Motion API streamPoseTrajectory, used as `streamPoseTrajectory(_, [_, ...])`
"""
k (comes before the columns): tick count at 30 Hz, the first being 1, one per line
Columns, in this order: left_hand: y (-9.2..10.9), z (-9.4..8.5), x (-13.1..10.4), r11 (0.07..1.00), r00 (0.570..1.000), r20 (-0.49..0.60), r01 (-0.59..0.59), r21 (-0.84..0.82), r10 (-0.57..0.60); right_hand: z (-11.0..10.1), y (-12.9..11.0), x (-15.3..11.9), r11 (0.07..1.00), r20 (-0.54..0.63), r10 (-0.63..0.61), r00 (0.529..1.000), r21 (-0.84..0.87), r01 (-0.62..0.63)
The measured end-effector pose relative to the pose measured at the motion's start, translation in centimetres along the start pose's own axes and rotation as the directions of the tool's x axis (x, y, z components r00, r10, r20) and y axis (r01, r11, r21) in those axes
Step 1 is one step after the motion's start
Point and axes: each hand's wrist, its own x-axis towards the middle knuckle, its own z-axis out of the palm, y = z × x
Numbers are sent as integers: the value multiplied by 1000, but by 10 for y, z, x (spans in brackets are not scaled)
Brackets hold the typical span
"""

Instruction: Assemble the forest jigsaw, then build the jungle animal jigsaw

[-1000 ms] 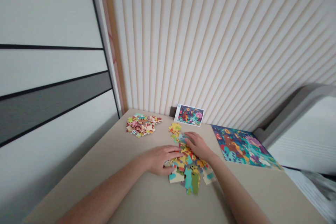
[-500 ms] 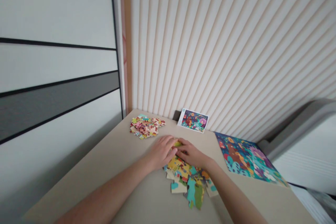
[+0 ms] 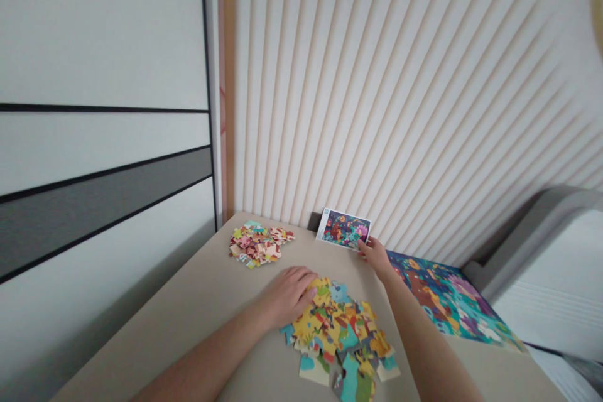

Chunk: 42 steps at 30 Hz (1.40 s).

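A loose pile of yellow, blue and green jigsaw puzzle pieces (image 3: pixel 343 326) lies on the table. My left hand (image 3: pixel 289 295) rests at its upper left edge, palm down, fingers stretched out and thumb apart, touching the pieces there. At the back, a white-bordered picture card (image 3: pixel 343 228) with a dark, colourful forest scene leans near the wall. My right hand (image 3: pixel 374 254) grips the card's lower right corner, with the thumb on the front and the other fingers partly hidden behind it.
A second pile of puzzle pieces (image 3: pixel 258 245), mostly pink and cream, sits at the back left. To the right lies a large assembled-looking picture (image 3: pixel 452 292), partly behind my right forearm. A small dark block (image 3: pixel 314 221) stands behind the card. The ribbed wall (image 3: pixel 301 107) bounds the table (image 3: pixel 211 314).
My right hand has left the yellow pile, moved up and right, and taken hold of the picture card. My left hand stays by the pile. The view has tilted slightly upward.
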Motion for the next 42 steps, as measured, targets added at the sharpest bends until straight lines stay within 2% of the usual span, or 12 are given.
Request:
streamPoseTrajectory(4, [-7,3,0,985,992,-74,94,-142,-105,2,-16,-12,999,-6,7,1000,44,-7])
streamPoseTrajectory(8, [-15,1,5,869,953,-111,206,-450,-283,-10,-34,-62,980,19,-176,984,101,173])
streamPoseTrajectory(10, [-18,1,8,734,938,-69,218,-644,-339,-17,-40,-91,974,1,-187,982,130,185])
streamPoseTrajectory(12, [-18,2,11,519,911,-13,223,-825,-412,-23,-45,-115,972,-16,-184,983,147,184])
streamPoseTrajectory(14, [-16,4,13,300,875,37,205,-932,-483,-28,-49,-129,968,-21,-199,980,152,200])
streamPoseTrajectory(16, [-11,5,14,182,857,54,170,-968,-513,-31,-55,-134,963,-31,-225,974,147,227])
streamPoseTrajectory(21, [-2,2,13,185,862,28,140,-973,-506,-32,-69,-130,961,-126,-231,965,128,247])
streamPoseTrajectory(23, [-2,0,12,197,854,18,141,-970,-519,-27,-72,-129,954,-138,-151,979,241,181])
streamPoseTrajectory(27, [-2,1,12,212,848,15,149,-966,-529,-19,-74,-128,872,-41,28,999,489,-5])
streamPoseTrajectory(32, [-3,5,12,211,829,38,187,-959,-558,-22,-76,-128,925,-49,75,996,376,-51])
streamPoseTrajectory(37, [-1,4,12,103,845,162,246,-964,-510,-22,-72,-131,920,-118,87,989,390,-34])
streamPoseTrajectory(42, [-2,-2,12,-41,840,192,199,-979,-507,-17,-72,-135,936,-158,8,987,349,48])
